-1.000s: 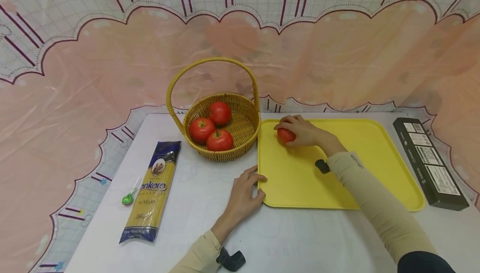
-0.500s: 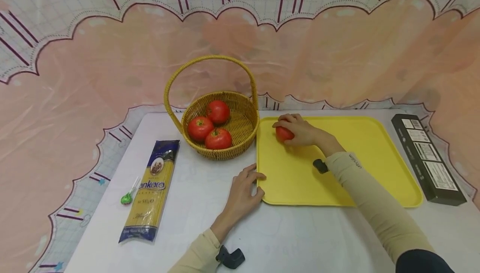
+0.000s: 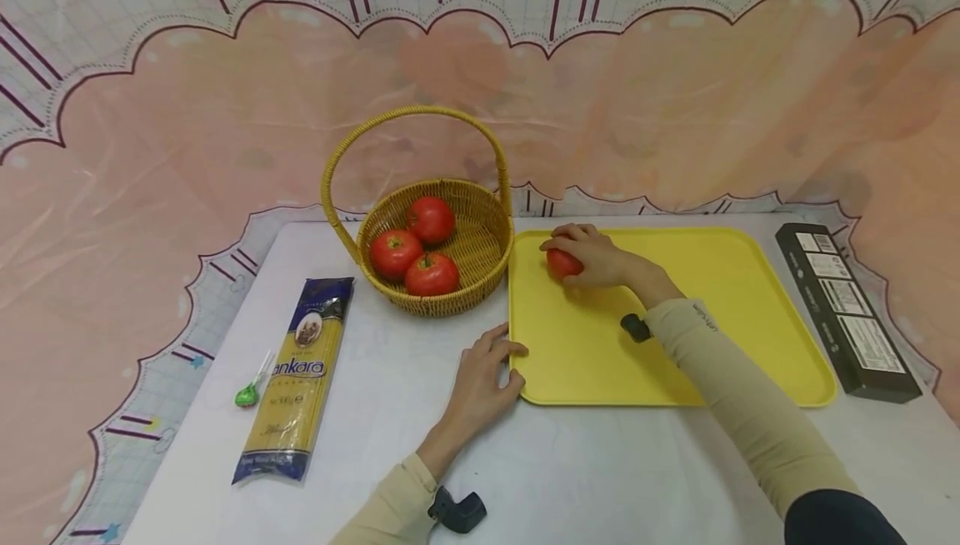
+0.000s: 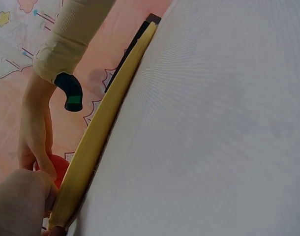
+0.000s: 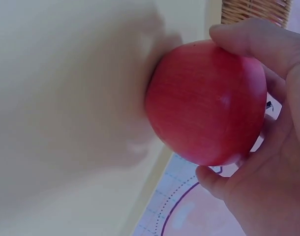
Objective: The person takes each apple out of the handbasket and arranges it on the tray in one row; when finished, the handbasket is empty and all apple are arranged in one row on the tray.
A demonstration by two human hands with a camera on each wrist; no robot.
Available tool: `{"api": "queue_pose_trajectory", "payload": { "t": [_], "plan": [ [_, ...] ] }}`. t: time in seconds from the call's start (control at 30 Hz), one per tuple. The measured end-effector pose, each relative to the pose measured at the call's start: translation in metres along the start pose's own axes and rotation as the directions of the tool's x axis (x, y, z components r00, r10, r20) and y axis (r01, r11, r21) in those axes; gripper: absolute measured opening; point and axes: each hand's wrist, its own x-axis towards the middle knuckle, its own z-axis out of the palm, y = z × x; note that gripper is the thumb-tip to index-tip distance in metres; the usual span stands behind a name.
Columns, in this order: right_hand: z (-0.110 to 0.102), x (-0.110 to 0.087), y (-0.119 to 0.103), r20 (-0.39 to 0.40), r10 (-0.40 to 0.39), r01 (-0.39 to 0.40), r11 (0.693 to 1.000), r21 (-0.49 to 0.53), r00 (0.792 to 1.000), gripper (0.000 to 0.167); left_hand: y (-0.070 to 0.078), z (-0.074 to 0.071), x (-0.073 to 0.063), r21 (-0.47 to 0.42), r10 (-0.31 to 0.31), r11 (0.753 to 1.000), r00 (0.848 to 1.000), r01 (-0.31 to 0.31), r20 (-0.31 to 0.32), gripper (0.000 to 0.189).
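Two hands were placed at the yellow tray [image 3: 735,278]. The right hand [image 3: 592,260] had its grip curled round a red fruit [image 3: 562,264], located in the tray's left part, toward the back left corner. Whether the fruit bore on the tray could not be told with certainty. The left hand [image 3: 478,378] had its grip loosely spread and held no separate object; its fingertips touched the tray's left rim near the front corner. For sound handling, the right grip was best made firm enough to prevent rolling, light enough to avoid bruising, and balanced on opposing sides of the fruit. Light, even pressure at the rim was advisable, since a hard push could have slid the tray across the tabletop [image 3: 600,470]. Clearance also required attention: the basket [image 3: 483,266] with three tomatoes [image 3: 432,276] stood just left of the tray, by its back corner, and the raised basket handle [image 3: 420,110] presented a likely snag for the right hand.
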Motion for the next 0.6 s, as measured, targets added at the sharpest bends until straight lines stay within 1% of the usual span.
{"api": "queue_pose_trajectory", "payload": {
  "t": [0.13, 0.27, 0.47, 0.6],
  "plan": [
    [0.001, 0.0, 0.0, -0.034, -0.013, 0.013, 1.0, -0.006, 0.999, 0.057, 0.001, 0.001, 0.0, -0.005, -0.013, 1.0, 1.0, 0.013, 0.006, 0.028],
    [0.002, 0.002, 0.0, -0.086, -0.047, 0.045, 0.999, -0.016, 0.995, 0.049, 0.002, 0.001, -0.002, -0.009, -0.031, 0.999, 0.999, 0.031, 0.013, 0.028],
    [-0.001, 0.007, -0.002, -0.167, -0.127, 0.132, 0.991, 0.021, 0.978, 0.04, 0.002, 0.001, -0.001, -0.004, -0.029, 1.0, 1.0, 0.029, 0.007, 0.027],
    [-0.004, 0.01, -0.006, -0.187, -0.163, 0.175, 0.983, 0.046, 0.969, 0.035, 0.002, 0.001, -0.001, -0.011, -0.034, 0.999, 0.999, 0.034, 0.013, 0.027]
  ]
}}
